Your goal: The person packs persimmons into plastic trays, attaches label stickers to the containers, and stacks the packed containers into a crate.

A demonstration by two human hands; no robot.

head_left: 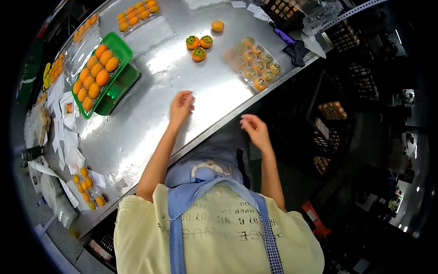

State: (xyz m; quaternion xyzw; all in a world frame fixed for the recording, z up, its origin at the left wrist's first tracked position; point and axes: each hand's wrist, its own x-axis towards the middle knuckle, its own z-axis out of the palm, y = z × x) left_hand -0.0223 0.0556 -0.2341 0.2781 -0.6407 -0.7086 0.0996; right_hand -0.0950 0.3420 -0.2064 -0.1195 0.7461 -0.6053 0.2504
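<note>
My left hand (182,108) is over the steel table near its front edge, palm side turned inward, fingers loosely bent and holding nothing. Just off the table edge, in front of my body, my right hand (255,129) hangs with its fingers loosely curled and nothing in them. Farther in on the table, a small group of persimmons with green leafy tops (198,54) stands near a lone orange persimmon (217,26). To the right, a clear plastic tray of persimmons (260,68) lies by the edge. On the left, a green scale (119,49) carries a filled tray of persimmons (95,71).
More filled trays (138,14) line the far side of the steel table (210,86). A purple-handled tool (284,35) and black cloth (295,52) lie at the right corner. Black crates (326,137) stand below on the right. Papers (70,148) and loose bags clutter the left end.
</note>
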